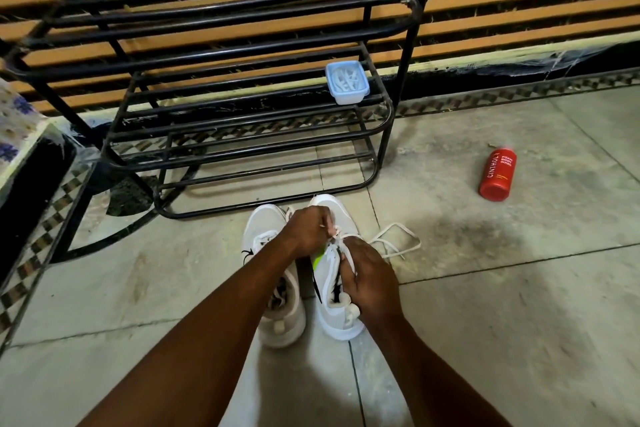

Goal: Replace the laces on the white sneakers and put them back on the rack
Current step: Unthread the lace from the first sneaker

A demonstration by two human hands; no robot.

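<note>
Sneakers [333, 322] on floor [519, 305] by rack [387, 139]; L hand [308, 231] grip pinches lace [341, 246]; R hand [367, 276] grip clamped on lace

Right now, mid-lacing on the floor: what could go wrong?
1. Loose lace loop on the floor beside the right sneaker could snag or knot while left hand pinches the threaded lace and right hand holds the sneaker.
2. Blue container of laces sits at the end of a rack shelf; shelving sneakers might knock it off.
3. Red Cinthol bottle lies on its side; it could roll underfoot.
</note>
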